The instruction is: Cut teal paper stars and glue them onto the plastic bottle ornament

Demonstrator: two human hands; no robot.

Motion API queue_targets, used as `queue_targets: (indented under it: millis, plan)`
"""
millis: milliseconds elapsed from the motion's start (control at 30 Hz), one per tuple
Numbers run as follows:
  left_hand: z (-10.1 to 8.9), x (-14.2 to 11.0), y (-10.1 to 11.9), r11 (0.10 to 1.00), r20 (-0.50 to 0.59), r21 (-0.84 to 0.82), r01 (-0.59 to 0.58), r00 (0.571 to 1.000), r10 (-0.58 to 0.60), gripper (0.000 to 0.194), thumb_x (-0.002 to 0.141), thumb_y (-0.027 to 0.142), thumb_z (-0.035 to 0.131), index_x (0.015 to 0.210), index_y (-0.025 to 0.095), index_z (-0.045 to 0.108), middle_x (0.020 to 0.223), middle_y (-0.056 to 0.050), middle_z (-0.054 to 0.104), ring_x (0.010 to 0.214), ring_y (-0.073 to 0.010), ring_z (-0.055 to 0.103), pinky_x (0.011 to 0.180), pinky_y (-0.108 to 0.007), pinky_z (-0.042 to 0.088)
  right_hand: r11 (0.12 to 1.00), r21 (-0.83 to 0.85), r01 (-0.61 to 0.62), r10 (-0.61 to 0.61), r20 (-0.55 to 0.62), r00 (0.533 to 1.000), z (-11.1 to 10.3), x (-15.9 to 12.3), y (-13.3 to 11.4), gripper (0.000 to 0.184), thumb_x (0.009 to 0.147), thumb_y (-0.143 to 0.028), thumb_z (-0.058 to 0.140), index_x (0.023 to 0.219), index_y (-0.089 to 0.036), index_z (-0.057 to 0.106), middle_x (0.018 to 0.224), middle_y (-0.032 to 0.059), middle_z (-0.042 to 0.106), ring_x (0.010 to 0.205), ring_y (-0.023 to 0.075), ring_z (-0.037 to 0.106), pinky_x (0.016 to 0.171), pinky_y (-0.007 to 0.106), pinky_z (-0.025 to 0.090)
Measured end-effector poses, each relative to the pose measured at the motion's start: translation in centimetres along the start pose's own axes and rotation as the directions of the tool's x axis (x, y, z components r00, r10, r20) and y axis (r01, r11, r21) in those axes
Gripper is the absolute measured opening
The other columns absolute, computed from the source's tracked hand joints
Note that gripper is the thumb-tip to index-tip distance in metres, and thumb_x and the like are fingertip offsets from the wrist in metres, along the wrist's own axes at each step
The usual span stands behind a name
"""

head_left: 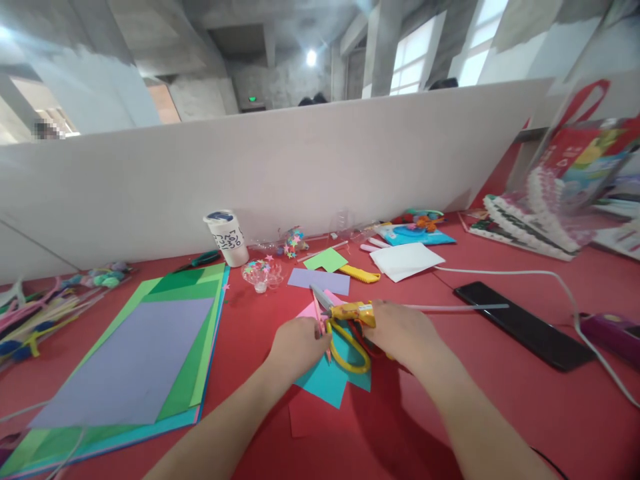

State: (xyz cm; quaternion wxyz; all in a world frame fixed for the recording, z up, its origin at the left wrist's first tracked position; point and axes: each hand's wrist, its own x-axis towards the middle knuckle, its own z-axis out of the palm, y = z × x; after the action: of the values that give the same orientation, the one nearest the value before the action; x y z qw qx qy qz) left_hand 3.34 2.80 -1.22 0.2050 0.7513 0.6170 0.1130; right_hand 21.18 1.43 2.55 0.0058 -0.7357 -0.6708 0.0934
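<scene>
My left hand (pixel 300 343) pinches a narrow pink piece (pixel 321 320), perhaps paper, close to the glue gun's tip. My right hand (pixel 400 333) is wrapped round a yellow hot glue gun (pixel 353 311), its nozzle pointing left. A long translucent glue stick (pixel 455 308) runs out to the right behind that hand. Beneath and between both hands are scissors (pixel 349 357) with yellow handles; their blades point up and left. Cut teal paper (pixel 330 387) lies under them, and some pink paper shows behind. My fingers hide part of the gun's handle.
Coloured sheets (pixel 130 360) are stacked left. Behind my hands are purple paper (pixel 320 281), green paper (pixel 326 260), a yellow cutter (pixel 361 274), white paper (pixel 407 261), and a cup (pixel 227 240). A black phone (pixel 523 325) and white cable (pixel 505 272) lie right. A white partition (pixel 280 167) stands behind.
</scene>
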Motion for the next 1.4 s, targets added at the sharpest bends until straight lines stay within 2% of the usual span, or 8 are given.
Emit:
queue_targets:
  millis: [233, 567, 700, 933, 1100, 1200, 1300, 1400]
  plan:
    - [0.1, 0.8, 0.4, 0.989, 0.150, 0.138, 0.060, 0.985, -0.081, 0.024, 0.089, 0.037, 0.056, 0.094, 0.015, 0.063, 0.092, -0.004, 0.066, 0.081, -0.0162, 0.063, 0.074, -0.036, 0.052, 0.999, -0.042, -0.013, 0.017, 0.102, 0.995, -0.3, 0.2, 0.4, 0.028, 0.093, -0.030, 0.058, 0.118, -0.017, 0.058, 0.117, 0.0081, 0.062, 0.096, 0.0214, 0.064, 0.080, 0.041, 0.054]
    - [0.2, 1.3, 0.5, 0.979, 0.179, 0.178, 0.096, 0.975, -0.128, 0.027, 0.089, 0.034, 0.057, 0.109, 0.017, 0.060, 0.109, -0.007, 0.063, 0.094, -0.0196, 0.062, 0.081, -0.039, 0.053, 0.997, -0.017, -0.076, 0.075, -0.032, 0.997, -1.0, 0.7, 1.1, 0.030, 0.093, -0.030, 0.058, 0.120, -0.016, 0.057, 0.118, 0.0084, 0.061, 0.097, 0.0219, 0.064, 0.080, 0.042, 0.054]
    - [0.0, 1.4, 0.5, 0.986, 0.169, 0.120, 0.119, 0.976, -0.138, 0.024, 0.088, 0.036, 0.057, 0.101, 0.016, 0.062, 0.099, -0.005, 0.065, 0.086, -0.0171, 0.063, 0.076, -0.036, 0.053, 0.988, 0.000, -0.153, 0.153, -0.105, 0.983, -1.1, 1.2, 2.3, 0.030, 0.093, -0.030, 0.058, 0.120, -0.016, 0.057, 0.119, 0.0085, 0.061, 0.097, 0.0221, 0.064, 0.081, 0.042, 0.054]
    - [-1.5, 0.2, -2.0, 0.972, 0.079, -0.147, 0.181, 0.982, -0.171, 0.023, 0.068, 0.018, 0.055, 0.046, 0.019, 0.051, 0.042, 0.002, 0.048, 0.049, -0.0138, 0.050, 0.049, -0.027, 0.032, 0.984, 0.042, -0.176, 0.180, -0.141, 0.973, 0.1, 2.8, 4.3, 0.030, 0.093, -0.030, 0.059, 0.120, -0.017, 0.057, 0.120, 0.0084, 0.060, 0.098, 0.0222, 0.063, 0.081, 0.042, 0.054]
    - [-1.9, -0.9, -2.6, 0.873, 0.203, -0.422, 0.243, 0.964, -0.171, 0.014, 0.062, 0.026, 0.046, 0.049, 0.020, 0.047, 0.039, 0.005, 0.043, 0.035, -0.0090, 0.037, 0.041, -0.024, 0.028, 0.976, 0.071, 0.203, -0.180, -0.250, 0.951, 0.4, 1.6, 0.6, 0.030, 0.097, -0.022, 0.048, 0.126, -0.020, 0.053, 0.121, 0.0078, 0.062, 0.102, 0.0196, 0.062, 0.084, 0.034, 0.049]
    - [-2.0, -1.7, -1.6, 0.808, 0.253, -0.532, 0.254, 0.958, -0.135, 0.013, 0.060, 0.031, 0.045, 0.053, 0.020, 0.048, 0.040, 0.006, 0.043, 0.033, -0.0077, 0.033, 0.037, -0.022, 0.027, 0.848, 0.068, 0.525, -0.506, -0.191, 0.841, 1.4, 0.5, -2.3, 0.032, 0.091, -0.016, 0.053, 0.121, -0.027, 0.057, 0.115, 0.0029, 0.067, 0.096, 0.0176, 0.065, 0.074, 0.025, 0.045]
    - [-2.1, -2.2, -0.4, 0.780, 0.250, -0.580, 0.233, 0.963, -0.102, 0.013, 0.059, 0.033, 0.045, 0.054, 0.020, 0.046, 0.043, 0.005, 0.045, 0.035, -0.0075, 0.034, 0.037, -0.021, 0.027, 0.779, 0.049, 0.625, -0.610, -0.166, 0.775, 2.3, -0.1, -3.7, 0.020, 0.090, -0.013, 0.052, 0.102, -0.023, 0.063, 0.097, 0.0038, 0.071, 0.089, 0.0189, 0.065, 0.062, 0.024, 0.039]
    - [-2.1, -2.3, 0.2, 0.796, 0.202, -0.577, 0.182, 0.976, -0.077, 0.022, 0.067, 0.040, 0.045, 0.057, 0.021, 0.045, 0.047, 0.004, 0.047, 0.039, -0.0088, 0.040, 0.038, -0.022, 0.031, 0.798, 0.032, 0.602, -0.589, -0.172, 0.790, 2.4, -0.1, -3.7, 0.015, 0.090, -0.012, 0.052, 0.097, -0.021, 0.062, 0.089, 0.0048, 0.070, 0.085, 0.0188, 0.065, 0.060, 0.025, 0.036]
